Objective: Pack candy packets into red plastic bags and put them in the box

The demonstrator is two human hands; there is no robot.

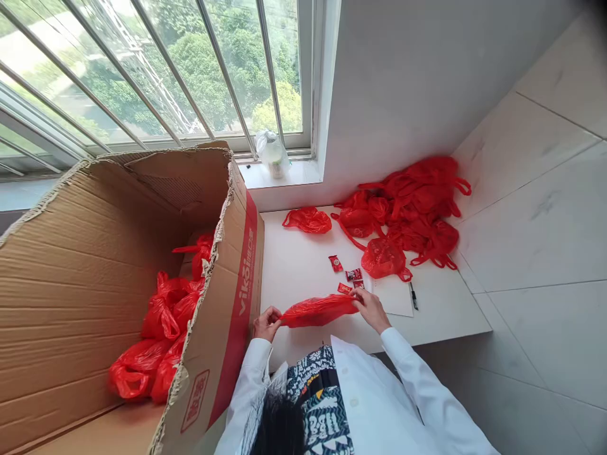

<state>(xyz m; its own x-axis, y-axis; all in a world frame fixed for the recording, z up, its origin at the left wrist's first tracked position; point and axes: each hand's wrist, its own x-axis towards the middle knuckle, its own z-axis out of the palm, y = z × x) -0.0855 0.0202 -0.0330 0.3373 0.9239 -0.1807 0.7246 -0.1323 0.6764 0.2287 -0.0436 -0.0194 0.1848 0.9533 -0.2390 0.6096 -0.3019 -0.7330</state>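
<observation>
Stretched between my two hands is a red plastic bag, held just above the near edge of the white table. My left hand pinches its left end, close to the cardboard box. At the other end, my right hand grips the bag with fingers closed. Small red snack packets lie on the table just beyond the bag, several of them near my right hand. Whether anything is inside the held bag, I cannot tell.
A tall open cardboard box on the left holds several knotted red bags. Red bags are heaped at the back right, with one red bag apart. A pen lies by white paper. A wrapped cup stands on the sill.
</observation>
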